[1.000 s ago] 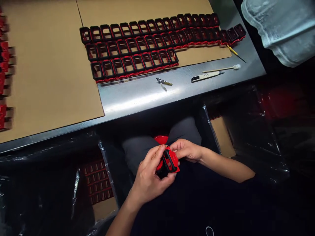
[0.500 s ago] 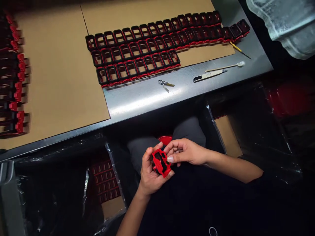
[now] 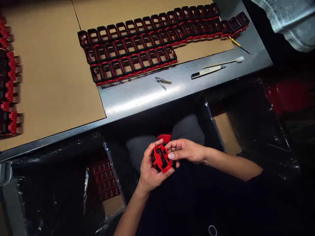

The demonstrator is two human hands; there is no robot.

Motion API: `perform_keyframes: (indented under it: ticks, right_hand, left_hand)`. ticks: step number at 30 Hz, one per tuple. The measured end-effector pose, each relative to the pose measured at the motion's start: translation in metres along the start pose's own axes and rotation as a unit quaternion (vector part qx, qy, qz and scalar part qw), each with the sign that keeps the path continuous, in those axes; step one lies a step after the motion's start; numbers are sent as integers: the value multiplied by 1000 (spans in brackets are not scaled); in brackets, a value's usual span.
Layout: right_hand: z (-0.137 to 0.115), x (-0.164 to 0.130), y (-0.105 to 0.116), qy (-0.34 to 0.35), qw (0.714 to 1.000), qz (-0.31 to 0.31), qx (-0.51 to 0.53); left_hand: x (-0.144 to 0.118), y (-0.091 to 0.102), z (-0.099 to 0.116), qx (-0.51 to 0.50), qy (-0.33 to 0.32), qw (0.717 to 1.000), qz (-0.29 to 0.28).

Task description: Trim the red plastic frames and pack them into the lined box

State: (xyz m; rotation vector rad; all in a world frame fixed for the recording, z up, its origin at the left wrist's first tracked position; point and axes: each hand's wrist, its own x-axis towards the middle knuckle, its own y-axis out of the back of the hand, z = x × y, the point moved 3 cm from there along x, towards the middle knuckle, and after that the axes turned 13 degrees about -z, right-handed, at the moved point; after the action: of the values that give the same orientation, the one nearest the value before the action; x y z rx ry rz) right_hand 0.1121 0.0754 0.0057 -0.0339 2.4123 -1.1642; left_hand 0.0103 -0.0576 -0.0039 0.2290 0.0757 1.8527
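Observation:
Above my lap, my left hand [image 3: 151, 165] is wrapped around a red and black plastic frame [image 3: 162, 159], its red side facing up. Fingers lie along the far side of the frame, the thumb along its near edge. From the right, my right hand [image 3: 183, 152] pinches the frame's right edge, thumb on top and fingers curled behind. Whether a small piece sits under that thumb is hidden. Similar black and red frames [image 3: 131, 46] stand in rows on the cardboard [image 3: 54, 78] over the metal table.
Nail clippers [image 3: 163, 82], a pen-shaped cutter marked A55 [image 3: 208, 71], a cotton-tipped stick [image 3: 222, 63] and a yellow-handled pointed tool [image 3: 237, 43] lie by the table edge. More frames [image 3: 8, 95] line the far left. Plastic-lined bins with cardboard [image 3: 227, 134] flank my legs.
The view has shifted slightly, so the table and its rows sit a little further left and up. The frame in my hands has turned slightly; both hands keep their hold.

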Motion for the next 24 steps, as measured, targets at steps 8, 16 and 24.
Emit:
perform_keyframes:
  ticks: [8, 16, 24]
  right_hand:
    - [3, -1, 6, 22, 1000, 8, 21]
    - [3, -7, 11, 53, 996, 10, 66]
    - [6, -14, 17, 83, 988, 0, 130]
  left_hand:
    - [5, 1, 3, 67, 32, 997, -21]
    - [17, -2, 5, 96, 49, 993, -42]
    - [38, -10, 2, 114, 38, 989, -82]
